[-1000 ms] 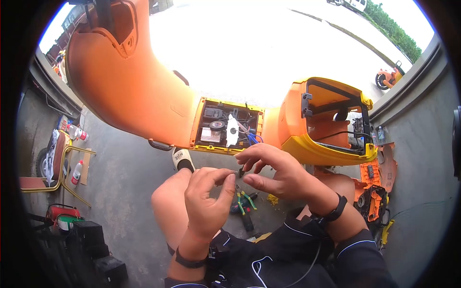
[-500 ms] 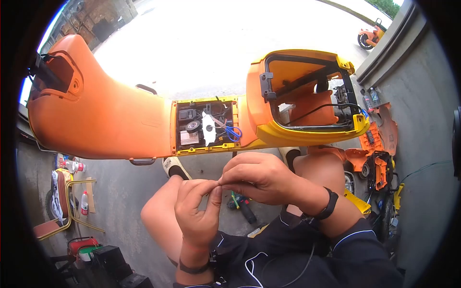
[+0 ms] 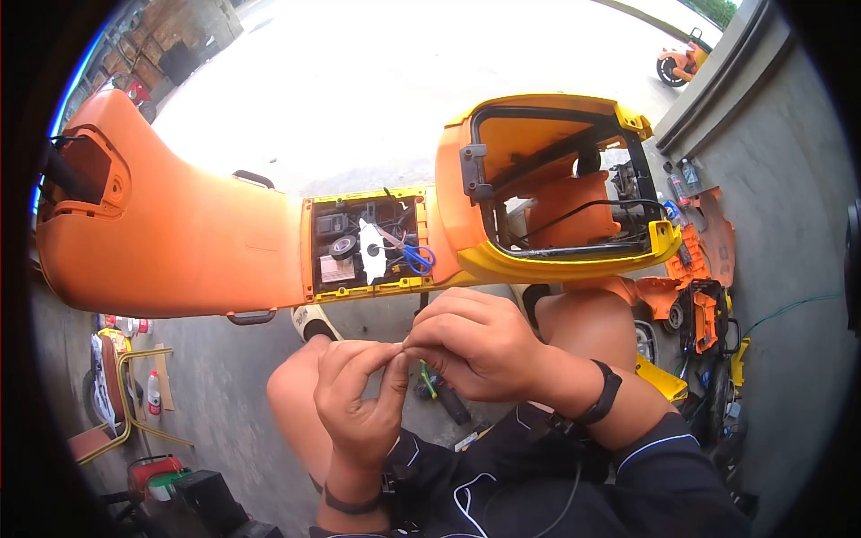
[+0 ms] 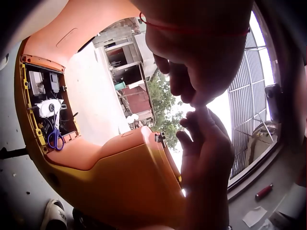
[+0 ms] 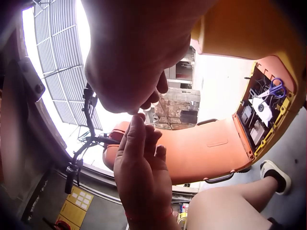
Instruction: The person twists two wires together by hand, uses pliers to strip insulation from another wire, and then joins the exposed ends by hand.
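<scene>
My left hand (image 3: 359,394) and right hand (image 3: 475,350) meet at their fingertips above my lap. Thumb and index finger of each hand pinch a tiny pale piece (image 3: 402,345), mostly hidden by the fingertips; its kind cannot be told. Beyond the hands stands an orange and yellow scooter body (image 3: 206,242). Its floor compartment (image 3: 321,285) lies uncovered, with blue-handled scissors (image 3: 418,258), a white sheet-like piece (image 3: 371,251) and a roll of black tape (image 3: 343,247) on the wiring. In both wrist views the joined fingertips appear against bright background.
Below the hands, green-handled pliers (image 3: 428,381) and a dark tool (image 3: 453,408) lie on the floor. Orange and black scooter parts (image 3: 708,314) are piled at the right by the wall. A chair (image 3: 130,394), a bottle (image 3: 153,393) and black boxes (image 3: 211,502) stand at the left.
My right hand, apart from the left with spread fingers a second ago, has come to the left fingertips and now pinches there. The head view has shifted, so the scooter appears further left.
</scene>
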